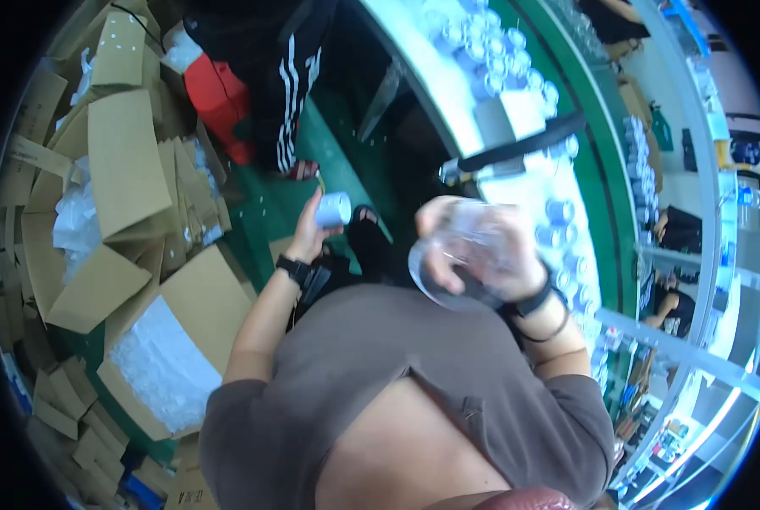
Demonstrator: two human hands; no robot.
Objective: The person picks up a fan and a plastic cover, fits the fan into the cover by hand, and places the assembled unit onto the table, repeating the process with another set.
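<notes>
Out in front of my body on the left, my left hand (pixel 306 234) is closed round a small pale blue-white cylinder (pixel 336 209). My right hand (pixel 517 259), close to the bench edge, grips a transparent round plastic piece (pixel 435 276) with a wide circular rim; its exact kind is hard to make out. The two hands are apart. Beside my right hand, several short pale cylinders (pixel 558 212) stand on the white bench top (pixel 456 110). More of them (pixel 499 55) are grouped at its far end.
A long black bar-like object (pixel 524 144) with a metal end lies across the bench. Open cardboard boxes (pixel 129 153) crowd the left; one near box (pixel 163 365) holds transparent plastic. A person in striped black trousers (pixel 291 93) stands ahead, by a red object (pixel 217 98). The floor (pixel 337 144) is green.
</notes>
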